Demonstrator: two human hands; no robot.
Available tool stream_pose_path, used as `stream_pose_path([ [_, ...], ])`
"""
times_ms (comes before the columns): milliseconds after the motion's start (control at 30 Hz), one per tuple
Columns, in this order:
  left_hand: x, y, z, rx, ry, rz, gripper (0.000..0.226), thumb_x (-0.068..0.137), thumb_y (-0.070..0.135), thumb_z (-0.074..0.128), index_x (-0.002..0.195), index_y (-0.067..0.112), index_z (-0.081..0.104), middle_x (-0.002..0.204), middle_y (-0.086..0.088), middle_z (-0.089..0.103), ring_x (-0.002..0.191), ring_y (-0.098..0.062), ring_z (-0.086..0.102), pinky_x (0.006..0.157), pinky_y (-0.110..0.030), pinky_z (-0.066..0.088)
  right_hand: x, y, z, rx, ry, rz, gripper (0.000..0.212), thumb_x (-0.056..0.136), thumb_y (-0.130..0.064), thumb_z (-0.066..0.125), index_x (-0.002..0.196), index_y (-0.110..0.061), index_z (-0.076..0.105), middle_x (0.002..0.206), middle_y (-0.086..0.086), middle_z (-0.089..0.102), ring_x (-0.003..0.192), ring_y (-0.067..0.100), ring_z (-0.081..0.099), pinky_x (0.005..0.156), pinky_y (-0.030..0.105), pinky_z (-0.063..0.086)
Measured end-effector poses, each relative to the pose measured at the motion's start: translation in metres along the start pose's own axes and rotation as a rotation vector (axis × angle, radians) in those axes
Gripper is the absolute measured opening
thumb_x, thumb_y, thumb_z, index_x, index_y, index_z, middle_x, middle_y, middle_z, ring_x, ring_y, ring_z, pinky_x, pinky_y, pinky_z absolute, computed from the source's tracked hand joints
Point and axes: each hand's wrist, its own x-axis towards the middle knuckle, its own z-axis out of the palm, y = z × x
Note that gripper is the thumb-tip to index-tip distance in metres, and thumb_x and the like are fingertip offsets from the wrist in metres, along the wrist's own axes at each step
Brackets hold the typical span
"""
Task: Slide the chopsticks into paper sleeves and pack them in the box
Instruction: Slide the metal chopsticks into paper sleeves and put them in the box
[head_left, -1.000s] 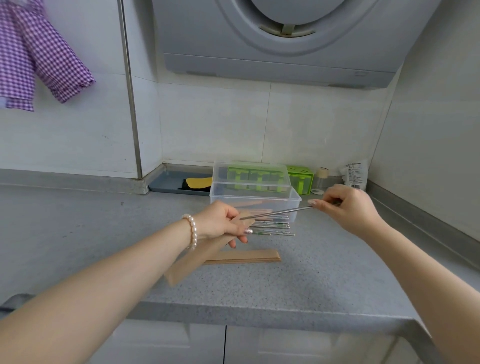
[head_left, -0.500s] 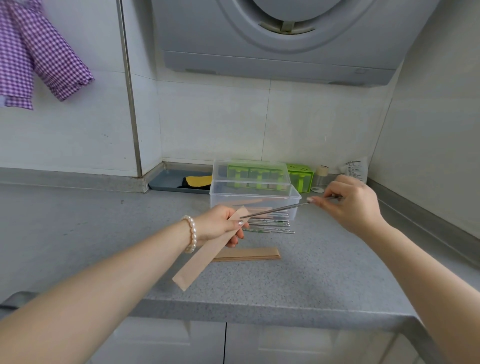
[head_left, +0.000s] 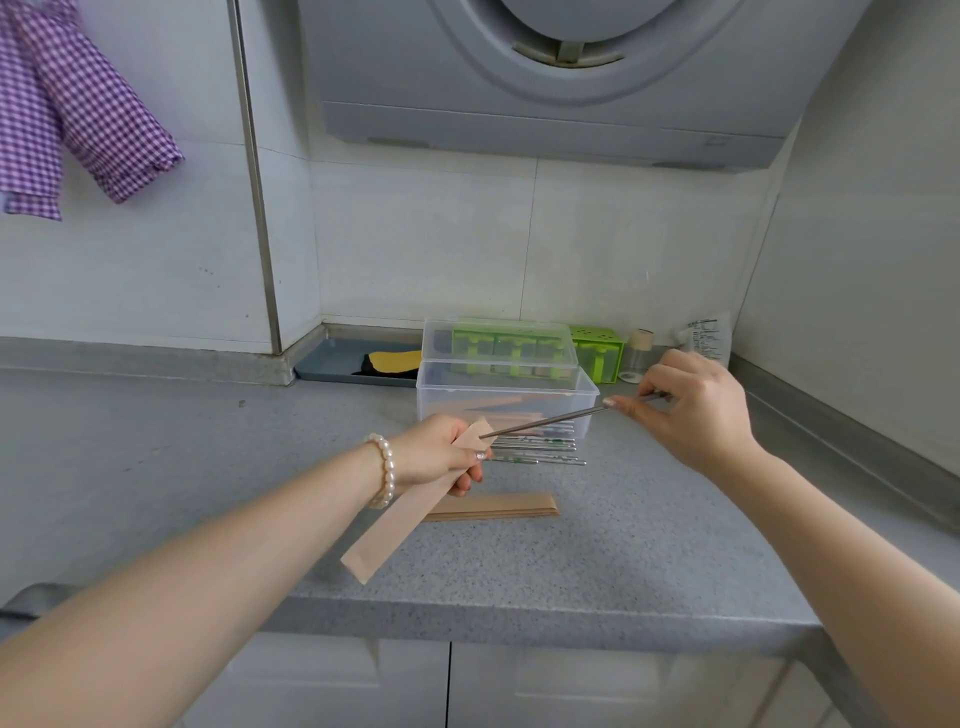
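Observation:
My left hand (head_left: 439, 454) grips a brown paper sleeve (head_left: 387, 530) near its open top end, the sleeve slanting down to the left. My right hand (head_left: 685, 405) pinches metal chopsticks (head_left: 550, 421) at their far end; their tips sit at the sleeve's mouth. Several more metal chopsticks (head_left: 540, 451) lie on the counter in front of a clear plastic box (head_left: 584, 400), which holds some filled sleeves. A flat stack of brown sleeves (head_left: 498, 506) lies on the grey counter below my left hand.
The box's clear lid (head_left: 498, 332) leans behind it, with green containers (head_left: 597, 348) and a small jar (head_left: 638, 353) at the back. A grey tray with a yellow item (head_left: 395, 361) sits back left. The range hood (head_left: 545, 78) hangs overhead. The counter's front edge (head_left: 519, 618) is near.
The chopstick tips have come to the mouth of the sleeve, and the sleeve's lower end has swung further down and out from under my left hand.

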Motion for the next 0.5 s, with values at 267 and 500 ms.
stream_pose_path([
  [267, -0.006, 0.006, 0.001, 0.103, -0.151, -0.007, 0.025, 0.098, 0.018, 0.04, 0.092, 0.009, 0.062, 0.073, -0.002, 0.063, 0.056, -0.007, 0.058, 0.059, -0.02, 0.051, 0.006, -0.002, -0.003, 0.189, -0.304, 0.162, 0.031, 0.071, -0.036, 0.076, 0.059, -0.016, 0.056, 0.062, -0.004, 0.048, 0.061, 0.012, 0.043, 0.054, 0.021, 0.032],
  [500, -0.007, 0.005, 0.01, 0.106, -0.236, -0.025, 0.03, 0.101, 0.02, 0.034, 0.092, 0.005, 0.059, 0.08, -0.007, 0.07, 0.062, -0.01, 0.066, 0.066, -0.023, 0.055, 0.009, -0.021, 0.006, 0.312, -0.561, 0.268, 0.037, 0.085, -0.035, 0.063, 0.07, -0.002, 0.066, 0.069, 0.016, 0.059, 0.058, 0.016, 0.046, 0.057, 0.03, 0.035],
])
